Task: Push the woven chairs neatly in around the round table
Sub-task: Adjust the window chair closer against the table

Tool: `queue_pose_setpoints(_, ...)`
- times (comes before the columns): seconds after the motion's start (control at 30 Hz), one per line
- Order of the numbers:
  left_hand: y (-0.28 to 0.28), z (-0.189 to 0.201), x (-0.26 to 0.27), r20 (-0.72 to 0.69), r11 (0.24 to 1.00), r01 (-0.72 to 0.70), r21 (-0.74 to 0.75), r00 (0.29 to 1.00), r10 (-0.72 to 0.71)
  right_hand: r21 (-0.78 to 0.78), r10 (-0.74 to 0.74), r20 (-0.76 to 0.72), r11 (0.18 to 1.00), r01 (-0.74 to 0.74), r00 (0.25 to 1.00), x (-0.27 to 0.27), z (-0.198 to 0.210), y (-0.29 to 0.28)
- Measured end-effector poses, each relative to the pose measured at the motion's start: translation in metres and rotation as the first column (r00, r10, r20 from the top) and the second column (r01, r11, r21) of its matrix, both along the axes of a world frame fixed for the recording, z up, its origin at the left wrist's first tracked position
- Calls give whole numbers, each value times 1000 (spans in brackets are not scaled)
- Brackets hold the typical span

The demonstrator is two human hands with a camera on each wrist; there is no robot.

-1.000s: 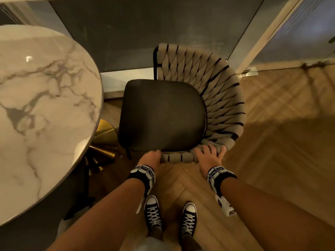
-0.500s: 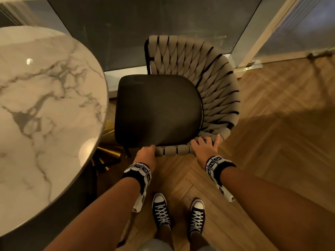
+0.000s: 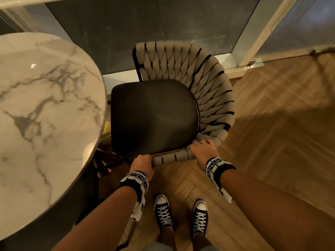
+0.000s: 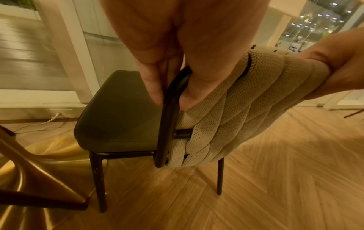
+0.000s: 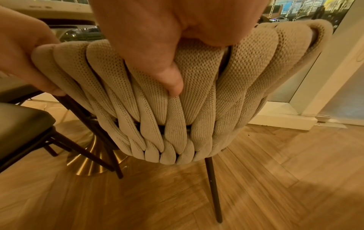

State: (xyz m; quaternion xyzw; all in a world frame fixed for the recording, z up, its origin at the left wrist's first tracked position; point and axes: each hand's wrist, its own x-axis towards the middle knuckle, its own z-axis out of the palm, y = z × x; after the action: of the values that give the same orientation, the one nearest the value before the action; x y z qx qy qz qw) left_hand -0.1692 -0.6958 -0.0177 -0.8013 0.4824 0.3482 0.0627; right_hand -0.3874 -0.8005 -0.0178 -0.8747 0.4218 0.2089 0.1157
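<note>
A: Status on the woven chair (image 3: pixel 183 98)?

B: It is gripped at the near end of its curved backrest. The left hand (image 3: pixel 142 163) is curled round the black frame tube at the end of the weave; in the left wrist view the fingers (image 4: pixel 155 87) are seen wrapped over that tube. The right hand (image 3: pixel 204 151) is closed over the padded woven straps just beside it, thumb (image 5: pixel 171 82) pressed into the weave from behind.

A: Position relative to the round table (image 3: pixel 45 124)?

B: The chair is parked at the table's right edge. The dark seat cushion (image 3: pixel 154 116) is just beside the marble rim, not tucked under it as far as can be seen. The open front of the seat is turned toward the table, backrest away from it. The gold pedestal base (image 5: pixel 92 161) is near the chair's black legs (image 4: pixel 98 183).

A: Done or not?

B: Judged not done. This chair appears roughly aligned but a final push toward the pedestal is probably left. A second dark seat (image 5: pixel 21 123) is caught at the left of the right wrist view; whether it is already in place cannot be told.

A: Surroundings?

B: Herringbone wood floor (image 3: pixel 272 142), glazed wall behind the chair. Two black sneakers (image 3: pixel 163 214) are planted just behind the backrest.
</note>
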Motion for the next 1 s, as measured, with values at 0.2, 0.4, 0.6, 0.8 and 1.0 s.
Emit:
queue_pose_setpoints(0.2,-17,-3,-2,41,999,0,33,999,-1,-29,33,-115,999,-37,993,7,2,-18)
queue_pose_setpoints(0.4,-22,-8,-9,16,997,-72,30,997,72,1,76,-224,997,-78,972,16,11,-35)
queue_pose_setpoints(0.6,-13,-9,-17,-55,979,-203,-8,978,203,10,21,-256,1000,-19,967,16,14,-30)
queue_pose_setpoints(0.8,-7,-8,-21,-38,980,-199,-3,979,199,11,29,-273,1000,-27,962,11,17,-20)
queue_pose_setpoints(1.0,3,-9,-26,-22,986,-163,27,986,163,2,43,-280,999,-45,959,4,20,-5)
